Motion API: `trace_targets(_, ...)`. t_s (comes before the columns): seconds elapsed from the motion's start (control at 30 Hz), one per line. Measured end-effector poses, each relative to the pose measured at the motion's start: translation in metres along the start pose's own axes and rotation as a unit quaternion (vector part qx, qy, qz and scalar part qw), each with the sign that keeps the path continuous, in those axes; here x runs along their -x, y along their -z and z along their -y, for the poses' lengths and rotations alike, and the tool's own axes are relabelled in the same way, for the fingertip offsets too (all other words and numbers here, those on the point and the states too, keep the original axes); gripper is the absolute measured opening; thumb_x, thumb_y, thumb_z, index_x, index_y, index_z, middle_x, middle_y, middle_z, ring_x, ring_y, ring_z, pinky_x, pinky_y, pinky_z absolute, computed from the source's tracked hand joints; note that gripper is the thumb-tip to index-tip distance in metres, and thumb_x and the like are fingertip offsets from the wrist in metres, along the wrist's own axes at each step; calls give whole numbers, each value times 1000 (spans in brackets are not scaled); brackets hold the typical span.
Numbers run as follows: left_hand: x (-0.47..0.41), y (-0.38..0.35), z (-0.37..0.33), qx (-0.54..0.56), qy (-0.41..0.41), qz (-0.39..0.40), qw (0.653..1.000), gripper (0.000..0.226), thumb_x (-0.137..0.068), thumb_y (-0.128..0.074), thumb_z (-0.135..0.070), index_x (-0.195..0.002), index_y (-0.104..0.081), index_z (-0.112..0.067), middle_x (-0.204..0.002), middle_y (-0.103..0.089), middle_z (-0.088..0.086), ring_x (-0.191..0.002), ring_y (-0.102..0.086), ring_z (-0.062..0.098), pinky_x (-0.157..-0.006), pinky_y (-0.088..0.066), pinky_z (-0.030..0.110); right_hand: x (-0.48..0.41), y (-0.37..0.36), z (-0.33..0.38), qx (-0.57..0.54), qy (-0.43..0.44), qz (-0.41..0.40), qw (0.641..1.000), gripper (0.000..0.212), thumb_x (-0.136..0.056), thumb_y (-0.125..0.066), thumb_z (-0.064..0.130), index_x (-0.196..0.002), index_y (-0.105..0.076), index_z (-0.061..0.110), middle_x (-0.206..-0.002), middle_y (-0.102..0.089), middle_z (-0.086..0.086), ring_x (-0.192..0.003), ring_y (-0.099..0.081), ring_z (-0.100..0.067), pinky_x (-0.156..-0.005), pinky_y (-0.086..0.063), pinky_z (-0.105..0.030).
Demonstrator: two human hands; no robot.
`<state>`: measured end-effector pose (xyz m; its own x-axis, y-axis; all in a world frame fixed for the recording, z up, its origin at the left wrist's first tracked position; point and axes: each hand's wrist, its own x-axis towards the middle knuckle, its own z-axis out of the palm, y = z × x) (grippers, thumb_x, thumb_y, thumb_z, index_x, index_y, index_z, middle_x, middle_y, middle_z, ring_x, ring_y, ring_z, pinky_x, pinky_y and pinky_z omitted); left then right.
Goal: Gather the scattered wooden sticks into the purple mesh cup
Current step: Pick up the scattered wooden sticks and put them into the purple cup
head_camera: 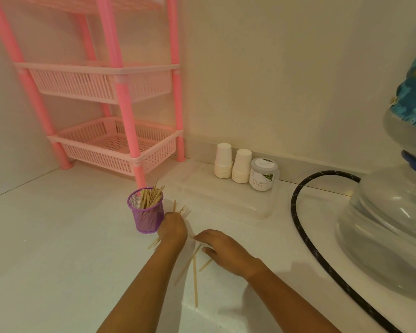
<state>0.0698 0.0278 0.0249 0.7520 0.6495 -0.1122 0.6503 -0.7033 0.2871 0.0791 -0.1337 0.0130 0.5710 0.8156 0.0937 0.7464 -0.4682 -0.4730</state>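
Loose wooden sticks point(195, 280) near stick-filled purple mesh cup point(146, 218)

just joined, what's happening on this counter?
A person is collecting wooden sticks into a purple mesh cup on a white counter. The cup stands upright and already holds a bunch of sticks. The left hand is closed around several sticks right beside the cup. The right hand lies flat over a few loose sticks that are not yet gathered.
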Motion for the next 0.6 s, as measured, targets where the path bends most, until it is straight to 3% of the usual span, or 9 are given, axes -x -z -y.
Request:
trace_targets(0.13, -3, -5, 6, -17, -4, -21, 1000, 32, -97, -37, -4, -122, -57, -3, -120, -62, 12, -108, -63, 27, -86, -52, 33, -2, 0, 2, 24, 33, 42, 998, 36, -97, -49, 14, -132, -55, 21, -146, -44, -5, -134, -40, -19, -110, -33, -29)
trace_targets(0.27, -6, -2, 9, -8, -18, -50, 999, 30, -97, -38, -4, -119, -58, -3, -118, -64, 12, -106, -64, 28, -86, -53, 34, -2, 4, 7, -19, 40, 28, 999, 22, -93, -57, 12, -111, -69, 8, -124, -62, -9, -114, -57, -18, -100, -44, -25)
trace_targets(0.37, -10, 2, 7, -13, -24, -54, 998, 29, -97, -40, -2, -120, -57, -4, -118, -64, 12, -106, -64, 27, -86, -53, 33, -3, 7, 10, -9, 44, 29, 999, 15, -91, -59, 9, -100, -69, 2, -108, -65, -13, -101, -61, -21, -90, -49, -27)
trace_targets(0.6, -14, 7, -2, -44, -32, -48, 997, 30, -95, -41, -1, -121, -55, -5, -122, -61, 11, -111, -62, 27, -88, -51, 33, -6, 10, 19, 27, 20, 45, 998, 16, -90, -50, -1, -97, -64, 2, -100, -65, -16, -91, -61, -27, -81, -50, -34)
